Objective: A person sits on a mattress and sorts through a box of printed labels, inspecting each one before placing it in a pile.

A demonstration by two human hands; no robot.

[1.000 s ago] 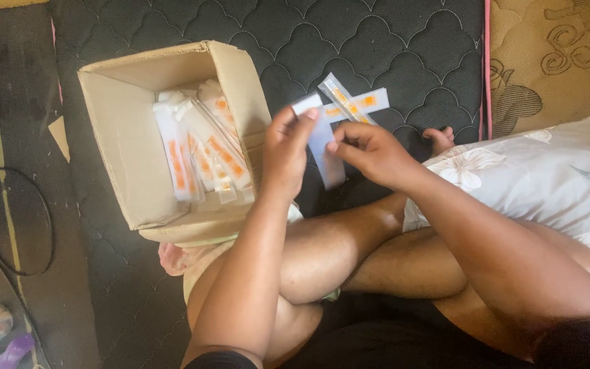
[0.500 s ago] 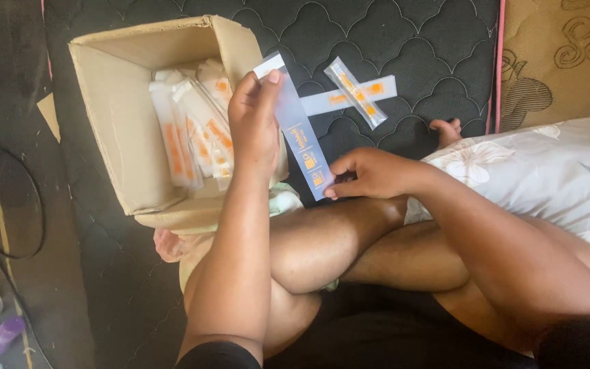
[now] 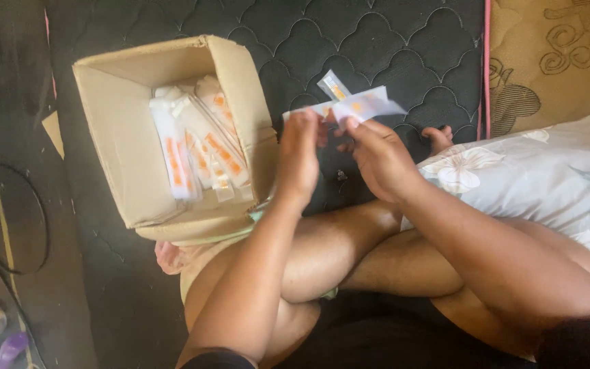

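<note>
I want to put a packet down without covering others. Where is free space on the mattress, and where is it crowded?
Free: the dark quilted mattress above the hands, between the cardboard box and the pink edge. Also the strip left of the box. Crowded: the box holds many white-orange packets; strips lie by the left hand and right hand, which hold a packet.

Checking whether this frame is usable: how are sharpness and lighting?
Head view: the white strip between left hand and right hand is motion-blurred; cardboard box is sharper; light is soft and dim, without glare; left edge is dark.
</note>
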